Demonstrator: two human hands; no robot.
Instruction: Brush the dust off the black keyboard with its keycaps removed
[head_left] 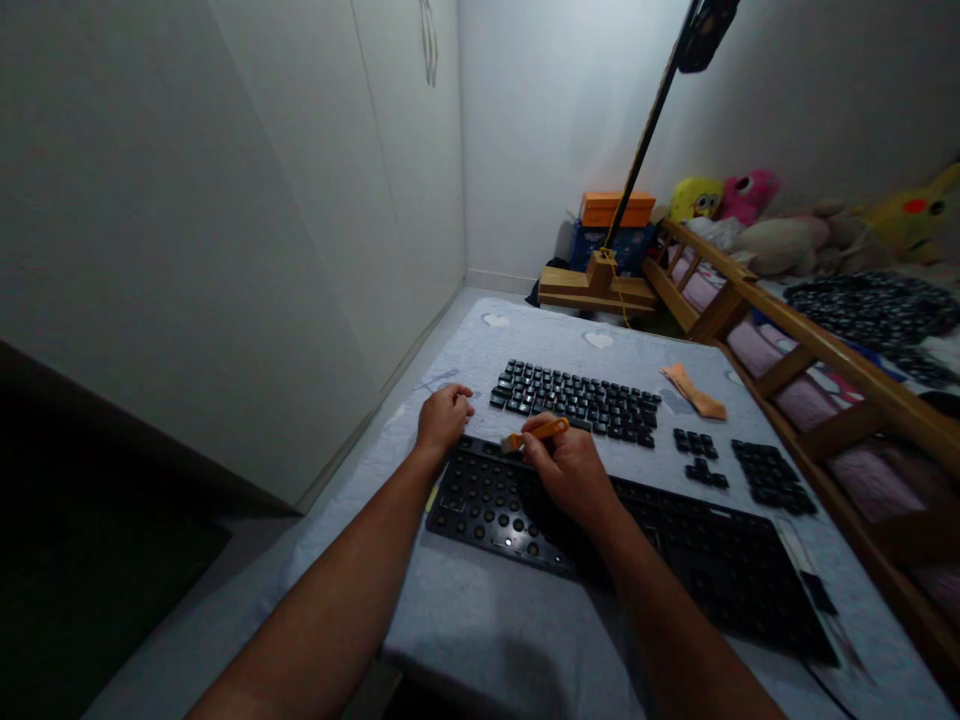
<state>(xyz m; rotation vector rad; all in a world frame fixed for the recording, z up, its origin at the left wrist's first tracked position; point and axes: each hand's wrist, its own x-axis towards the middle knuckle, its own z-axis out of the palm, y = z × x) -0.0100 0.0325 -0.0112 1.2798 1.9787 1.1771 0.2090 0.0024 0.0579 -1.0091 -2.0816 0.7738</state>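
A black keyboard base (480,530) without keycaps lies across the cloth-covered table, round key seats showing. My right hand (574,475) is closed around the orange handle of a small brush (553,430). The brush's pale bristles point left, at the base's far edge. Resting on the cloth by the base's far left corner, my left hand (444,415) holds nothing visible, its fingers loosely bent and slightly apart. Beyond both hands, loose black keycaps (577,395) are laid out in keyboard order. Part of the base is hidden under my right hand and forearm.
Smaller keycap groups (772,475) sit to the right, with an orange cloth strip (694,392) behind them. A thin tool with a dark handle (819,592) lies beside the base's right end. A wooden bed rail (825,375) borders the table; white cabinet doors (300,200) stand left.
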